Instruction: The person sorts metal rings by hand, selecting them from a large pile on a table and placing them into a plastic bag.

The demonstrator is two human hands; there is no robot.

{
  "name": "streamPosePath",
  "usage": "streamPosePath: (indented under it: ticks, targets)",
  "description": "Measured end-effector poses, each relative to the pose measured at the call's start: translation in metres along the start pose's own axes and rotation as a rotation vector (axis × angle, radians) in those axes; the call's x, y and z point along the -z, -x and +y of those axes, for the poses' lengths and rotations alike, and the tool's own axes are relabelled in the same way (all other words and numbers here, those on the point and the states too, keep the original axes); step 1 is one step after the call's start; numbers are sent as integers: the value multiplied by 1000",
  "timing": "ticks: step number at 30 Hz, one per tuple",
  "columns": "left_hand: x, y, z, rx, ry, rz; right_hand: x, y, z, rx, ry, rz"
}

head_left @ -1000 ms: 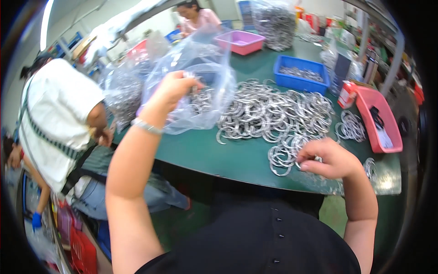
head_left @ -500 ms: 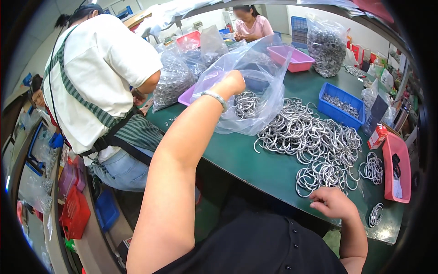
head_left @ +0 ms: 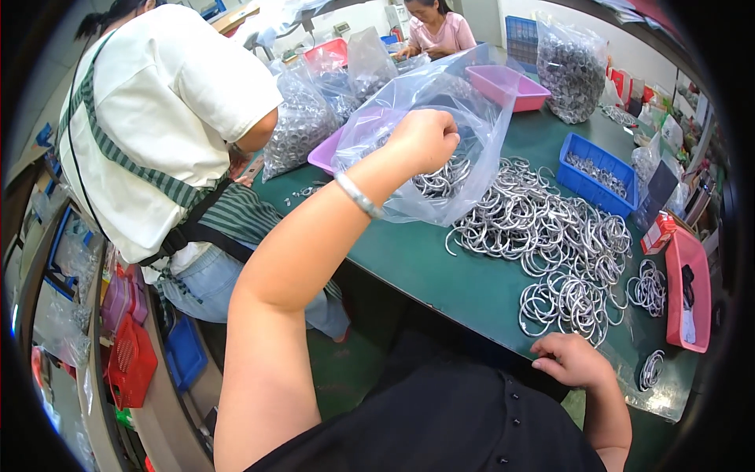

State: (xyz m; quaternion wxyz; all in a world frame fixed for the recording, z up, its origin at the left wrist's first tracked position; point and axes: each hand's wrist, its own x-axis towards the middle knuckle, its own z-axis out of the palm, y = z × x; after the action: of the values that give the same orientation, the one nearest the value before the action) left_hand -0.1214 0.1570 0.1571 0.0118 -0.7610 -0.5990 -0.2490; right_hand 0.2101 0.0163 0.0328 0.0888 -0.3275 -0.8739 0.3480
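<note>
My left hand (head_left: 429, 141) is closed in front of a large clear plastic bag (head_left: 464, 206), a pale bangle on its wrist. Whatever its fingers may hold is hidden. Silver metal rings (head_left: 444, 179) show inside the bag, which stands with its mouth spread wide. To its right spreads a big heap of similar silver rings (head_left: 543, 228), some looking like open hoops. A smaller cluster of rings (head_left: 566, 303) reaches toward the table's near edge. Just below that cluster my right hand (head_left: 574, 358) hovers by the edge, fingers loosely bent and thumb apart, nothing visible in it.
Behind the heap stands a blue bin (head_left: 598, 175) of small metal parts. A pink tray (head_left: 688, 291) and ring bundles (head_left: 647, 287) lie at right. Filled bags (head_left: 568, 71) stand farther back. A co-worker in white (head_left: 169, 118) stands close on my left; another person (head_left: 439, 31) sits opposite.
My left hand has shifted right and nearer across the bag's mouth. The bag's upper part leans farther right. My right hand stays almost where it was.
</note>
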Motion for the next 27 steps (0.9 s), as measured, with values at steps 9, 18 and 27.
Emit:
streamPosePath:
  ticks: [9,18,27]
  targets:
    - [19,74,33,-353,167,152,-28,-3,9,32,116,115]
    - [12,95,26,-487,22,162,-38,-15,7,-26,234,278]
    - [6,95,22,-452,-5,101,-48,-15,21,20,235,408]
